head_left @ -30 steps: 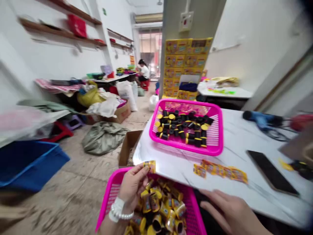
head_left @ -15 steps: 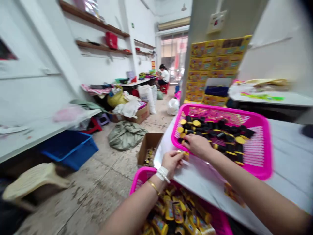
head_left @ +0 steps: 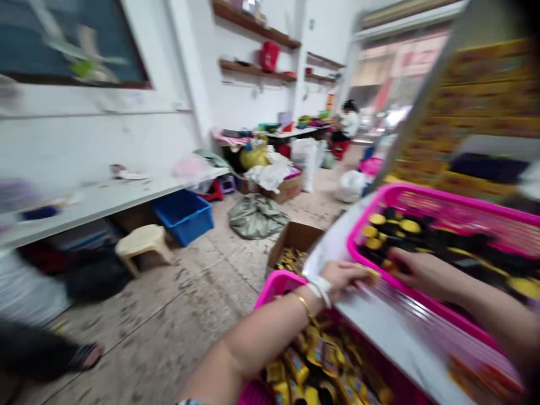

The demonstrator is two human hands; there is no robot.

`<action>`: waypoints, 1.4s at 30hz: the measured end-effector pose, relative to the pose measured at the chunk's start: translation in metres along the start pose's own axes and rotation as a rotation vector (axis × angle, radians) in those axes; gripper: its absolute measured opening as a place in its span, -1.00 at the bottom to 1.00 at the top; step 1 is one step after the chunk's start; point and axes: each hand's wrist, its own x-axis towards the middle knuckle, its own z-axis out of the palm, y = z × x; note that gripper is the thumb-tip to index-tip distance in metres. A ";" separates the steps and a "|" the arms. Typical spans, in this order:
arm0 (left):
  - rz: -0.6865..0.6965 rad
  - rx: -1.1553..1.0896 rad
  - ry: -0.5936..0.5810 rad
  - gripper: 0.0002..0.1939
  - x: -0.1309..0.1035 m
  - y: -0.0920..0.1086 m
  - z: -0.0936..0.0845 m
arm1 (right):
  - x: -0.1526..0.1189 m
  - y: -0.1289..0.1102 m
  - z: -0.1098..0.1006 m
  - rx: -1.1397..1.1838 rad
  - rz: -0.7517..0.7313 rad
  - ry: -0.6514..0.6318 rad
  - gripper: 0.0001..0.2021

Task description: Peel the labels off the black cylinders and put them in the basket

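My left hand (head_left: 343,279), with a white bracelet and a gold bangle at the wrist, pinches a small yellow-orange wrapper (head_left: 370,274) over the table edge. Just right of it, my right hand (head_left: 415,270) reaches over the near rim of a pink basket (head_left: 422,295). Black and yellow cylindrical pieces (head_left: 409,226) fill that basket; the right fingertips are blurred among them. Below my left forearm, a second pink basket (head_left: 274,286) holds several yellow wrapped pieces (head_left: 329,354). Blurred orange printed wrappers lie on the white table (head_left: 375,326) at the lower right.
A cardboard box (head_left: 280,239) with small pieces stands on the floor beyond the lower basket. Left are a blue bin (head_left: 189,222), a cream stool (head_left: 143,244) and a long bench (head_left: 105,197). A person (head_left: 349,124) sits far back. A sandalled foot (head_left: 88,355) shows lower left.
The view has swung left, so the baskets and hands appear farther right. My left hand still holds the wrapper; my right hand remains at the upper basket. The foot has come into view.
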 end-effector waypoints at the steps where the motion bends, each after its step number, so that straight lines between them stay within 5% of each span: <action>1: -0.010 -0.016 -0.011 -0.90 0.000 0.009 -0.007 | -0.003 -0.002 -0.008 -0.030 0.017 -0.087 -0.88; 3: -0.040 -0.049 -0.031 -0.89 0.007 0.017 -0.014 | -0.012 -0.009 -0.024 -0.058 0.054 -0.099 -0.84; 6: -0.089 -0.071 -0.036 -0.89 0.015 0.019 -0.016 | -0.031 -0.030 -0.031 0.116 0.015 0.116 -0.63; 12: -0.042 -0.134 0.088 -0.91 0.004 0.034 -0.022 | -0.063 -0.056 0.009 0.197 -0.088 -0.074 -0.74; 14: -0.046 -0.139 0.117 -0.89 -0.001 0.037 -0.023 | -0.067 -0.052 0.020 0.257 -0.033 -0.029 -0.76; 17: -0.069 -0.145 0.137 -0.87 -0.006 0.034 -0.022 | -0.067 -0.046 0.024 0.667 0.107 0.145 -0.72; 22: -0.132 -0.170 0.085 -0.94 -0.011 0.024 -0.004 | -0.065 -0.047 0.020 1.199 0.252 0.201 -0.59; 28: -0.184 -0.240 -0.005 -0.93 -0.015 0.026 0.016 | -0.066 -0.045 0.017 1.190 0.351 0.268 -0.61; 42: -0.139 -0.123 -0.017 -0.85 -0.016 0.017 0.015 | -0.076 -0.047 0.020 0.673 0.145 0.319 -0.79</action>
